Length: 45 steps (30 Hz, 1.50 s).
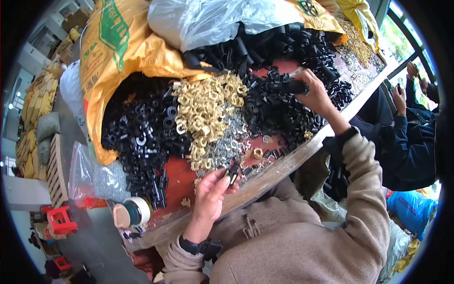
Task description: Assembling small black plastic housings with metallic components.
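Near the table's front edge, my left hand point(211, 193) pinches a small black plastic part point(233, 171) between thumb and fingers. A light-coloured bit shows at its lower end. Farther right, my right hand point(316, 93) is closed round a short black tubular part point(294, 87) above a heap of small black parts point(269, 111). Its fingertips are partly hidden. Between the hands lie gold-coloured metal rings point(208, 102) in a heap, with small silver metal pieces point(227, 135) beside them.
A yellow woven sack point(127, 52) spills black round fittings point(146, 123) at the left. Black tubes point(255, 45) lie under clear plastic point(208, 19) at the back. A tape roll point(137, 210) stands at the left corner. Another person point(411, 137) sits at the right.
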Each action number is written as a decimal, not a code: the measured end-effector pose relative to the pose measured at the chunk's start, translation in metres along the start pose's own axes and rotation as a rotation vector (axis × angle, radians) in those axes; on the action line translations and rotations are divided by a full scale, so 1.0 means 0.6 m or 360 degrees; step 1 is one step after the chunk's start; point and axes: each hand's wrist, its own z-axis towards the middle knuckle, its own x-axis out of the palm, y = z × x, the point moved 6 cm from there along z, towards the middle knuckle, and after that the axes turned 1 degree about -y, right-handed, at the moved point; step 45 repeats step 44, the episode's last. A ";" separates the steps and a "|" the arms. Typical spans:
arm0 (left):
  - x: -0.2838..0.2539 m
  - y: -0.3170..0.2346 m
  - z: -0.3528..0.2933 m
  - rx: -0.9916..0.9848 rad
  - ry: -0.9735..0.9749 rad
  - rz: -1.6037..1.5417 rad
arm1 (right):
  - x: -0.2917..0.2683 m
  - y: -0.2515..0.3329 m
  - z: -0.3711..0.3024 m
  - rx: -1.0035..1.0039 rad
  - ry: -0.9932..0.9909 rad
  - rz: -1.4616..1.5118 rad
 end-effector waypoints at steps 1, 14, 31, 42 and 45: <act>0.005 -0.004 -0.003 0.0014 0.0001 0.0003 | -0.002 0.051 -0.015 -0.0207 -0.0016 0.0161; 0.032 -0.012 -0.026 -0.0049 0.0124 0.0147 | 0.061 0.290 -0.147 -0.0563 0.0112 0.1100; 0.021 0.019 -0.010 -0.0232 -0.0015 0.0277 | 0.097 0.286 -0.195 -0.0225 0.0068 0.1161; 0.001 0.010 -0.001 -0.0202 -0.0016 0.0330 | 0.084 0.295 -0.159 -0.0633 0.0878 0.0658; 0.017 0.012 -0.007 -0.0247 0.0041 0.0253 | 0.069 0.301 -0.146 -0.0830 0.0995 0.0855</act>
